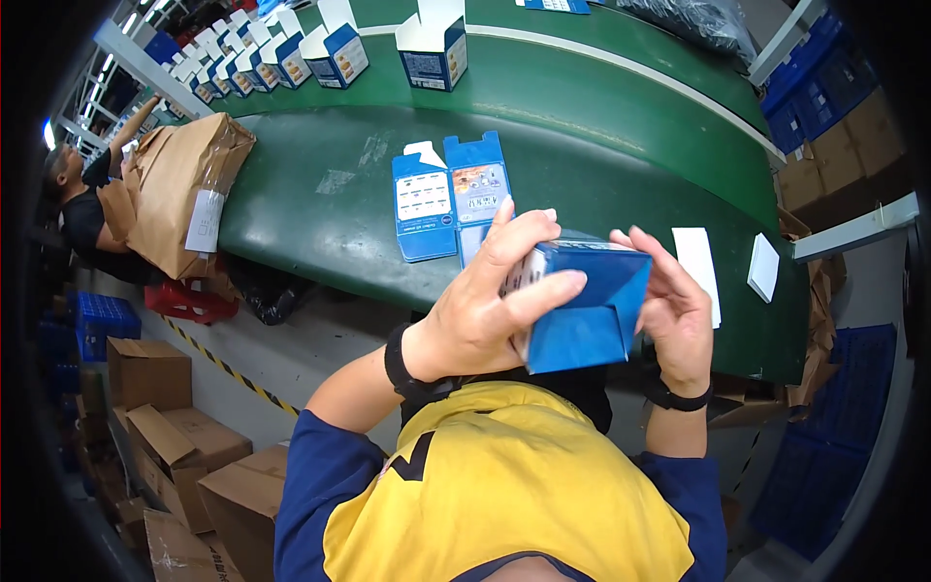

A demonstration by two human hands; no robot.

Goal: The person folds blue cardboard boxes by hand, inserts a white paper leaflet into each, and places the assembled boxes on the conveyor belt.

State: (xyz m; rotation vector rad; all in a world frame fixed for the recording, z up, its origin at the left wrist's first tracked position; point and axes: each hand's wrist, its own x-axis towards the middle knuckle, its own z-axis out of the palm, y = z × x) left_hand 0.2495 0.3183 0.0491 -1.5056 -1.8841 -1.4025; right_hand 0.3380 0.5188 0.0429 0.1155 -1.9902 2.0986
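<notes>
A blue cardboard box is held in front of my body at the near edge of the green work table, its closed blue panel facing me. My left hand grips its left side, with the thumb over the blue panel and the fingers along the far side. On the right side, my right hand holds the box's edge with bent fingers, partly hidden by the box. Just beyond my left hand lies a flat, unfolded blue carton with white printed panels. Both wrists wear dark bands.
Erected open-topped blue and white boxes stand in a row on the far green belt. White slips and a small white stack lie at right. A large brown paper-wrapped bundle and another person are at left.
</notes>
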